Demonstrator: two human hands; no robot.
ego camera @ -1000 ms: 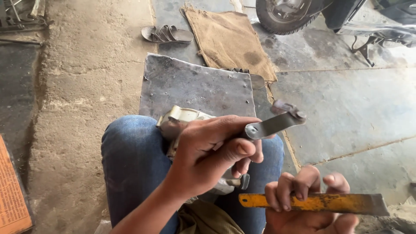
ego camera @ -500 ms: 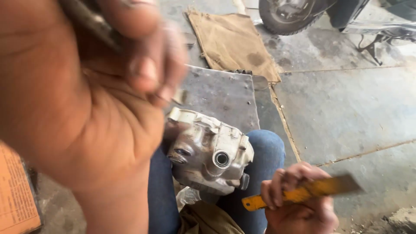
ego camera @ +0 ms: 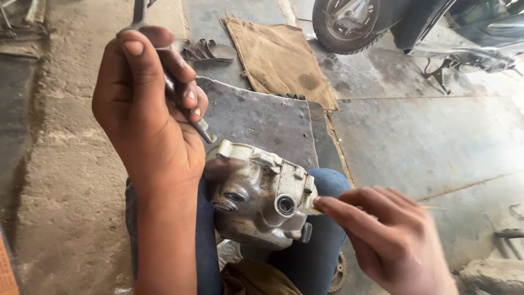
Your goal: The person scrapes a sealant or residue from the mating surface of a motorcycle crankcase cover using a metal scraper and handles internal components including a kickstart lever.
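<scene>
A grey cast-metal engine part [ego camera: 256,196] with round ports rests on my knee in blue jeans [ego camera: 327,240]. My left hand [ego camera: 147,109] is raised above and to the left of it, with the fingers closed around a steel wrench [ego camera: 203,130] whose shaft runs up past the top of the frame. My right hand [ego camera: 382,235] is at the part's right side and pinches a thin yellowish tool [ego camera: 315,210]. The tool's tip touches the part's edge; most of it is hidden by the fingers.
A dark metal sheet [ego camera: 256,114] lies on the concrete floor beyond my knee, and a brown sackcloth [ego camera: 278,54] lies behind it. Sandals [ego camera: 210,50] sit at the back left. A scooter wheel [ego camera: 344,22] and body stand at the back right. A toothed sprocket [ego camera: 339,273] lies by my leg.
My left hand lifted the wrench off the part, swung close to the camera, and now holds it up to the left. My right hand brought the yellow tool up to the part's edge.
</scene>
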